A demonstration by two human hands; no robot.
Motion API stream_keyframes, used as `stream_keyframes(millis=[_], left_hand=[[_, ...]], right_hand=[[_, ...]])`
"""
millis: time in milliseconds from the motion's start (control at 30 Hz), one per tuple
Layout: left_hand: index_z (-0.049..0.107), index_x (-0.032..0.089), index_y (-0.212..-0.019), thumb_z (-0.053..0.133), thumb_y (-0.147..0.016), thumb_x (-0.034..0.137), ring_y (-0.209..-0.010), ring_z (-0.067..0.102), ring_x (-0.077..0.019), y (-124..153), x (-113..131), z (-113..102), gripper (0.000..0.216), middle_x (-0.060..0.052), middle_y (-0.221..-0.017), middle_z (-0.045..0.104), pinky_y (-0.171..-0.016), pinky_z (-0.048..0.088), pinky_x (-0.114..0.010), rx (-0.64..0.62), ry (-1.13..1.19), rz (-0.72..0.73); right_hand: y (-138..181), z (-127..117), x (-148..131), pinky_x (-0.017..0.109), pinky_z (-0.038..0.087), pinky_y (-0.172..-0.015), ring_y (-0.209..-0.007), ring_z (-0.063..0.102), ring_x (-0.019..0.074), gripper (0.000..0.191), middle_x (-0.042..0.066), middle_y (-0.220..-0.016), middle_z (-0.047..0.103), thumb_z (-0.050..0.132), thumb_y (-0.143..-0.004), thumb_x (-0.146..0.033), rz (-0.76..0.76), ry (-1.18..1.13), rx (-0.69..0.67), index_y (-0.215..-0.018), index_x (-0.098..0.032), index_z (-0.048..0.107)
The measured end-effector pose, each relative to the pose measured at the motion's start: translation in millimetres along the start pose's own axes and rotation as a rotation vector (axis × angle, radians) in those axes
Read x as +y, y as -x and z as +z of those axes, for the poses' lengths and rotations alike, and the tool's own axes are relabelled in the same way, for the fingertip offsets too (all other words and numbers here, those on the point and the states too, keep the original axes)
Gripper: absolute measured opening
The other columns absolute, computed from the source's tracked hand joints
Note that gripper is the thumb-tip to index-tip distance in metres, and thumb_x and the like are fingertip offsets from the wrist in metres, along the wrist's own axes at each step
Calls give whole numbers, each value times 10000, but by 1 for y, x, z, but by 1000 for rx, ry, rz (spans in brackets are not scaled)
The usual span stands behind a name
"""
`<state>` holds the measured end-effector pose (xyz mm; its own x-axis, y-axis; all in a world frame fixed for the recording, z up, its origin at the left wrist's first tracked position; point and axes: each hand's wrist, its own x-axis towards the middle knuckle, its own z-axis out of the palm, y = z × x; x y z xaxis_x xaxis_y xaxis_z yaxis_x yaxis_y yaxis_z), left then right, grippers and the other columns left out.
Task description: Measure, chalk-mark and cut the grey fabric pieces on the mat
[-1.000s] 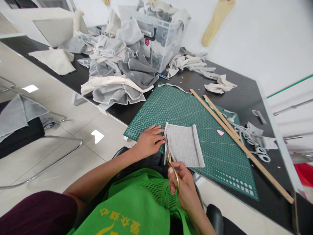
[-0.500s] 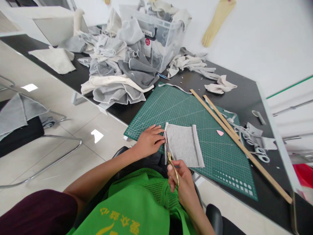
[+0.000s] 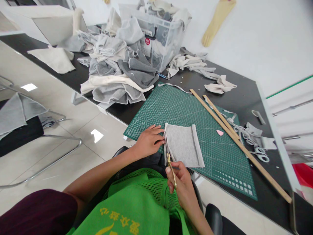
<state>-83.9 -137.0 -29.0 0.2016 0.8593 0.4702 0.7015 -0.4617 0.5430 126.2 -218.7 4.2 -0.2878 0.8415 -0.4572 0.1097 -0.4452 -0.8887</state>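
A grey fabric piece (image 3: pixel 184 145) lies on the green cutting mat (image 3: pixel 176 107) near the table's front edge. My left hand (image 3: pixel 148 141) rests on the mat, its fingertips pinching the thin strip along the fabric's left edge. My right hand (image 3: pixel 181 186) is closed around the handles of gold scissors (image 3: pixel 170 166), whose blades point up into that left edge.
Two wooden rulers (image 3: pixel 232 133) lie diagonally across the mat's right side, with a pink chalk piece (image 3: pixel 220 132) beside them. White-handled scissors (image 3: pixel 261 156) and scraps lie at right. A fabric pile (image 3: pixel 117 71) and a clear bin (image 3: pixel 161 36) stand behind.
My right hand with the scissors has shifted slightly left and the handles have closed a little. My left hand and the fabric stay put.
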Motion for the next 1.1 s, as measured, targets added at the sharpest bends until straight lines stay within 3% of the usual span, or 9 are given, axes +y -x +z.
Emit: stream_keyframes(millis=[1100], left_hand=[[774, 255, -967, 691, -887, 275, -1260, 610, -254, 0, -1, 2, 117, -23, -1220, 718, -1158, 403, -515, 8, 7, -5]], right_hand=[[11, -4, 1, 179, 315, -383, -391, 374, 67, 408, -108, -519, 454, 705, -850, -557, -8, -8, -29, -1005, -223, 528]])
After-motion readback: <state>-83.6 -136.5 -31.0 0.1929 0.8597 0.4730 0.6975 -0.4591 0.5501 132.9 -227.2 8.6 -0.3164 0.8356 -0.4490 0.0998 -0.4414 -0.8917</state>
